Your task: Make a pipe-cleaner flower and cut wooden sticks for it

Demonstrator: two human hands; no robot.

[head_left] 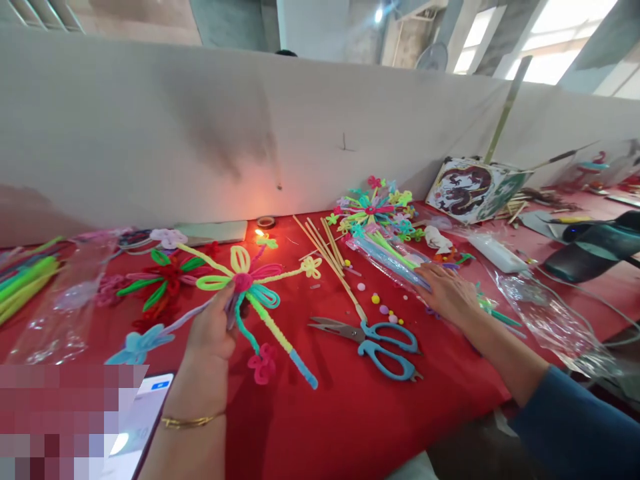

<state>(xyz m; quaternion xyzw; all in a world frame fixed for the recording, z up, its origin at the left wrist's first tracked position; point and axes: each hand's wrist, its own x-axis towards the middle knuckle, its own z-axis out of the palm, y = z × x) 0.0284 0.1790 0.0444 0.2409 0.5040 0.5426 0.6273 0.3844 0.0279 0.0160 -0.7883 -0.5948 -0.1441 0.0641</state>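
Observation:
My left hand (215,327) is closed around the centre of a pipe-cleaner flower (243,283) and holds it up over the red table. The flower has yellow, pink and teal looped petals, with small flowers on stems around it. One yellow stem, blue at its tip, points down to the right. My right hand (447,290) reaches palm down onto a clear bag of pipe cleaners (387,259), fingers stretched over its near end, apparently holding nothing. Between the hands lie blue-handled scissors (365,337), blades pointing left. A finished-looking colourful pipe-cleaner bunch (371,210) lies behind the bag.
Wooden sticks (320,243) and small pompoms (384,310) lie mid-table. A small flame (259,233) burns near a tape roll (265,222). At left are a red-and-green flower (167,277) and a phone (150,427). A glue gun (595,247) lies right; a white partition (310,133) stands behind.

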